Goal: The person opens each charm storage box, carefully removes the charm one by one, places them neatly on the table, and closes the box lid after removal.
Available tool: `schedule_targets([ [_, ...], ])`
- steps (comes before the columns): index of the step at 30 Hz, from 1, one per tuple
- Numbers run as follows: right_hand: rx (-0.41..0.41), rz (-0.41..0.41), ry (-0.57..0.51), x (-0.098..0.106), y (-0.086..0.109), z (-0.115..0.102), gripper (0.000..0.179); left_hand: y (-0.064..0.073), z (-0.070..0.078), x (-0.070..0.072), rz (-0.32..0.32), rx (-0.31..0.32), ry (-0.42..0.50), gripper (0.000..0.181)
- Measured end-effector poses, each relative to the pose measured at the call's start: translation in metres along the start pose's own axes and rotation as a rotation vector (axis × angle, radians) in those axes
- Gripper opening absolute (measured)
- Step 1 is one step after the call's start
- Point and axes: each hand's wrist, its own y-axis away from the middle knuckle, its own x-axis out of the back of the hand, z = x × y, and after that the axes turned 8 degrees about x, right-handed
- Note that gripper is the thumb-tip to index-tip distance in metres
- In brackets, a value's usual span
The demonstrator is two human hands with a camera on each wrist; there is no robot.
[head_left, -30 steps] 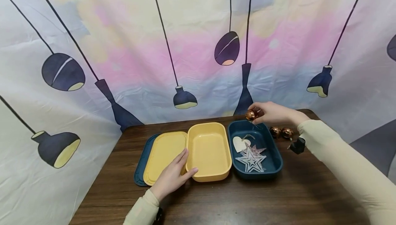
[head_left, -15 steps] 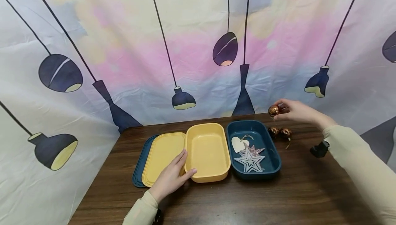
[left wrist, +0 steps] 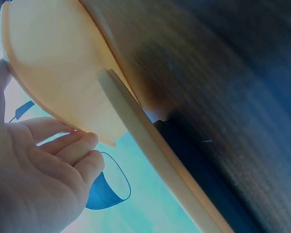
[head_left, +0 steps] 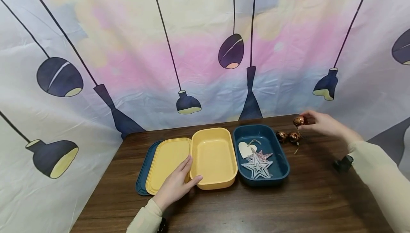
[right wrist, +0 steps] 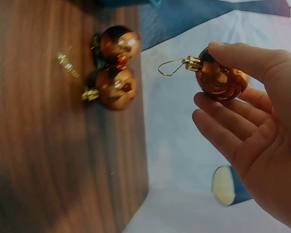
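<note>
My right hand (head_left: 323,123) pinches a shiny copper Christmas bauble (right wrist: 222,77) between thumb and fingers, its gold loop hanging free. It is held above the table's back right part. Two more copper baubles (right wrist: 117,87) lie side by side on the table, just right of the dark blue box (head_left: 282,158). Inside that box are a white heart tag (head_left: 245,150), a silvery star (head_left: 258,167) and a pink glittery star (head_left: 264,155). My left hand (head_left: 176,185) rests against the front left corner of the yellow box (head_left: 214,186), fingers along its side and thumb at the rim.
Left of the yellow box, a yellow lid (head_left: 166,161) overlaps a dark blue lid (head_left: 142,176). The brown wooden table (head_left: 243,208) ends at the back by a curtain (head_left: 198,47) printed with hanging lamps.
My right hand has carried the bauble rightward from above the blue box's back edge, then lowered it slightly beyond the two baubles. My left hand has stayed on the yellow box.
</note>
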Motion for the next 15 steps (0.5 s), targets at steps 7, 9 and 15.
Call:
schedule_targets([
  [7,-0.059,0.007,-0.065,-0.011,0.018,0.018,0.068,0.000,0.000,0.000,-0.004,0.001,0.001,0.094],
  [9,-0.076,0.010,-0.065,-0.013,0.021,0.024,0.069,0.000,0.001,0.000,-0.005,0.001,0.004,0.094],
  [15,-0.127,0.004,-0.092,-0.025,0.030,0.039,0.071,0.000,0.001,0.001,-0.004,0.003,0.001,0.094],
])
